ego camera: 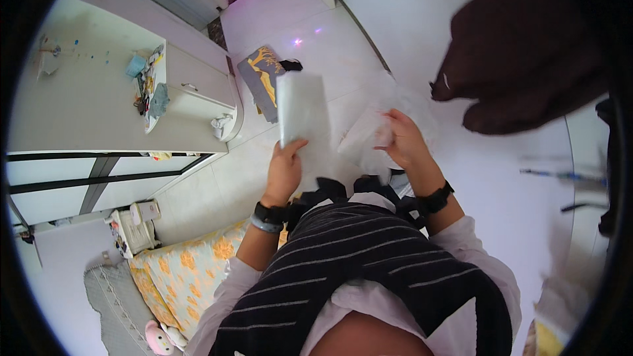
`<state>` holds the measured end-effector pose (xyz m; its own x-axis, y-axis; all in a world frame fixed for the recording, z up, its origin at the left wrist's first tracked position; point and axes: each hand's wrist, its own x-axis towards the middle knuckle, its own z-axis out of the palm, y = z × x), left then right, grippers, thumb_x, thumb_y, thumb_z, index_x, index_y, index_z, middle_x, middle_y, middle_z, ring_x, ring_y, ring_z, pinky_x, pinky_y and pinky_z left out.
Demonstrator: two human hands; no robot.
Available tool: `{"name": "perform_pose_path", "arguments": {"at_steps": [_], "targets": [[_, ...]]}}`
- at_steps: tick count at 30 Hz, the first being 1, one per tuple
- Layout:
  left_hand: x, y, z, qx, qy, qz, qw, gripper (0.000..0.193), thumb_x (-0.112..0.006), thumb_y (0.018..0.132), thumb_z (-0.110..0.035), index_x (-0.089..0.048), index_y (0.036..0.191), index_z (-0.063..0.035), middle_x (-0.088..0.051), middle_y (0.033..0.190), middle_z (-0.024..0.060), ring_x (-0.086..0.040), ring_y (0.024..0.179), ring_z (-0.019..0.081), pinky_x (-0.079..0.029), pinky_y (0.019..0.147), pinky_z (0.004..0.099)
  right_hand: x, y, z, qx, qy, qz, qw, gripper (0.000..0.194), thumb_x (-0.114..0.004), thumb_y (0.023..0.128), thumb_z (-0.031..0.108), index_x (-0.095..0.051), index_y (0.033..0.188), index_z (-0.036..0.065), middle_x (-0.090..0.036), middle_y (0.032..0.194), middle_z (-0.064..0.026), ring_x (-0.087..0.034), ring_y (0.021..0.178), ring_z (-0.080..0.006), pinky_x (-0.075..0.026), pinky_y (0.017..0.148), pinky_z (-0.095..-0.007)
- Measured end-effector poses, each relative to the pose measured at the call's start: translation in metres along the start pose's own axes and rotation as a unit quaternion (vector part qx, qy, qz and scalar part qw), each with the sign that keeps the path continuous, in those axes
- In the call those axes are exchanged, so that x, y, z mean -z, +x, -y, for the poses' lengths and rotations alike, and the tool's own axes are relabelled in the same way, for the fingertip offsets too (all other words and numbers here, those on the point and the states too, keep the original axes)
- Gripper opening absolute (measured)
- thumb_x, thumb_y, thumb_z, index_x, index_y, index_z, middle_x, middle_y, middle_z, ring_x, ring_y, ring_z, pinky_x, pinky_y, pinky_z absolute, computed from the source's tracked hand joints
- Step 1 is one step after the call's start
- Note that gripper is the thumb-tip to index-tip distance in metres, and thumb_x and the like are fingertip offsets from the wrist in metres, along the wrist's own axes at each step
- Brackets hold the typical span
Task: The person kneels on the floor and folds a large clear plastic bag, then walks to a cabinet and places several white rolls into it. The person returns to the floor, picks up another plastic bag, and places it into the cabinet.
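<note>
My left hand (285, 173) grips the lower end of a flat, whitish translucent plastic packet (302, 106), thumb across its face. The packet stands up in front of my body, over the tiled floor. To the right, my right hand (406, 139) pinches a thin, crumpled clear plastic bag (360, 131) with faint reddish print. The bag's outline is hard to follow against the pale floor and wall. A small gap separates the two pieces of plastic. Both wrists carry dark bands, and a dark striped apron (356, 237) covers my front.
A grey doormat with a yellow tree pattern (262, 79) lies ahead on the floor. At the left stands a white cabinet (193, 76) with small clutter on its shelf. A dark brown garment (524, 54) hangs at upper right. Behind my left arm is a bed with a floral cover (193, 272).
</note>
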<state>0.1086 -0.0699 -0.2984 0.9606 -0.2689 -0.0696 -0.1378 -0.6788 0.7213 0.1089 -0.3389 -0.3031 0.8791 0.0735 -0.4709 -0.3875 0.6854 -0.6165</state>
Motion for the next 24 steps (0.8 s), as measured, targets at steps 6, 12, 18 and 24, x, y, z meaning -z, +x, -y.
{"name": "perform_pose_path", "arguments": {"at_steps": [6,12,18,24], "targets": [[0.026,0.143,-0.019,-0.094,-0.156,0.081,0.98,0.046,-0.072,0.071,-0.014,-0.058,0.114,-0.0064,-0.054,0.114,0.0177,-0.051,0.106,0.0341,-0.042,0.091,0.0374,-0.098,0.127,0.03,-0.008,-0.207,0.199,0.958,0.013,-0.049,0.092,0.011,-0.051,0.099,0.0,-0.061,0.091,-0.0141,-0.065,0.079,-0.0204,-0.054,0.069,-0.0305],[0.112,0.285,0.034,-0.165,-0.082,0.034,0.982,0.05,-0.074,0.071,-0.021,-0.057,0.116,-0.0062,-0.056,0.114,0.0156,-0.049,0.108,0.036,-0.039,0.096,0.0384,-0.178,0.269,0.066,0.044,-0.136,0.183,0.973,0.02,-0.048,0.092,0.01,-0.052,0.11,0.002,-0.062,0.091,-0.0098,-0.063,0.076,-0.0186,-0.053,0.067,-0.0301],[0.224,0.383,0.16,0.065,-0.289,-0.141,0.945,0.035,-0.055,0.086,-0.004,-0.056,0.121,-0.0051,-0.06,0.114,0.0069,-0.057,0.095,0.0158,-0.044,0.086,0.0254,-0.238,0.376,0.117,0.039,-0.112,0.168,0.979,0.027,-0.045,0.092,0.009,-0.049,0.118,0.002,-0.062,0.096,-0.0099,-0.063,0.077,-0.019,-0.054,0.068,-0.0334],[0.266,0.427,0.269,0.133,-0.373,-0.496,0.773,0.045,-0.044,0.085,0.002,-0.048,0.13,-0.0053,-0.053,0.123,0.0067,-0.052,0.095,0.0098,-0.043,0.079,0.0207,-0.283,0.491,0.149,-0.001,-0.192,0.237,0.952,0.027,-0.044,0.093,0.009,-0.049,0.118,0.001,-0.061,0.105,-0.0109,-0.063,0.091,-0.0211,-0.053,0.077,-0.0351]]}}
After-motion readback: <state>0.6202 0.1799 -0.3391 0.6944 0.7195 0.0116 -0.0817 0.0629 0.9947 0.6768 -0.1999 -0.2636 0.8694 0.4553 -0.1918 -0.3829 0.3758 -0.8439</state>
